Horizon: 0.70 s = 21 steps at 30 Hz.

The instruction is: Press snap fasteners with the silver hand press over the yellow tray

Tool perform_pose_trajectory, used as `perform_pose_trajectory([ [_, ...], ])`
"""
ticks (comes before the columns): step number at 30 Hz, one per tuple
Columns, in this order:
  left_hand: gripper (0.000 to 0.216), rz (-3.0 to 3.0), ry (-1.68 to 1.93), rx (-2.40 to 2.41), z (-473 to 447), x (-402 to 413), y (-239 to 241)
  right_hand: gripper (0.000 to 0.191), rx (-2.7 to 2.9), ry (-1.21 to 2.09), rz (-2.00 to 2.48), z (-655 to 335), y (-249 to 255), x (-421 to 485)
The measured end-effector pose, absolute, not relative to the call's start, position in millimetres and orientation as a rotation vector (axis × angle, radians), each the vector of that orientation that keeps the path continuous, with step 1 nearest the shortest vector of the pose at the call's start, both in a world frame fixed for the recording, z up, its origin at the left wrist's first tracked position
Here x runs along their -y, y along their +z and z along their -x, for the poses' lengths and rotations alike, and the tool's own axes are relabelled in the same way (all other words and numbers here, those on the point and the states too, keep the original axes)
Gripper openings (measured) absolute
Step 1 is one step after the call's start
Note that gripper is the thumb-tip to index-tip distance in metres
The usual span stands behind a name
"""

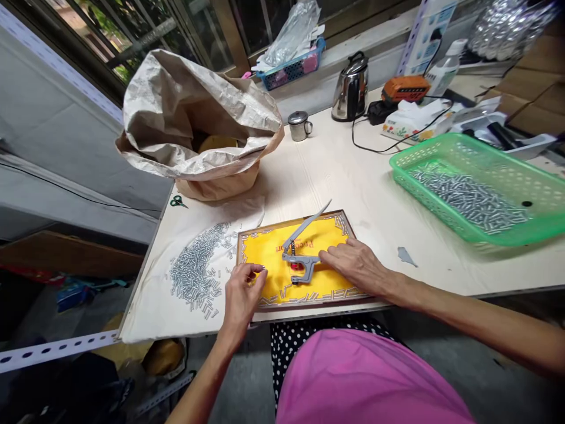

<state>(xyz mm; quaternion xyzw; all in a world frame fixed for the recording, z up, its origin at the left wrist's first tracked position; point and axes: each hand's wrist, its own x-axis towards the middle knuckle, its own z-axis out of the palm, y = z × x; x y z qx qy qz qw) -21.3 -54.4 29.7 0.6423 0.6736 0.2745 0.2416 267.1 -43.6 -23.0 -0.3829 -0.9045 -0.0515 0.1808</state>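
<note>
Over a yellow board with a brown rim [260, 238], my right hand [353, 265] is closed round the right end of grey snap pliers [304, 259]. Their other handle points up and away, with a dark spring between the arms and a small red part at the jaw. My left hand [243, 288] is at the board's left front edge, apart from the jaw, thumb and forefinger pinched together. Anything between those fingertips is too small to make out. Short silvery metal pieces lie along the board's edges. A heap of similar pieces [194, 268] spreads on white cloth to the left.
A large open paper sack [220, 182] stands behind the board. At right sits a green basket [468, 232] holding more metal pieces. Farther back are a lidded steel mug [299, 126], a kettle [349, 88] and a tissue box [406, 121]. Green-handled scissors [179, 201] lie at left.
</note>
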Motion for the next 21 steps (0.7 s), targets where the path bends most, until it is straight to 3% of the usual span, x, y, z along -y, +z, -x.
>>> perform_pose_trajectory([
  [6, 0.033, -1.384, 0.650, -1.648, -12.2, 51.1, 14.1, 0.018, 2.571, -0.230, 1.065, -264.9, -15.9, 44.0],
  [21, 0.032, -1.388, 0.215, -1.608, -10.0, 42.2, -4.0, 0.019, 2.672, -0.132, 1.115, -254.0, -32.8, 36.7],
])
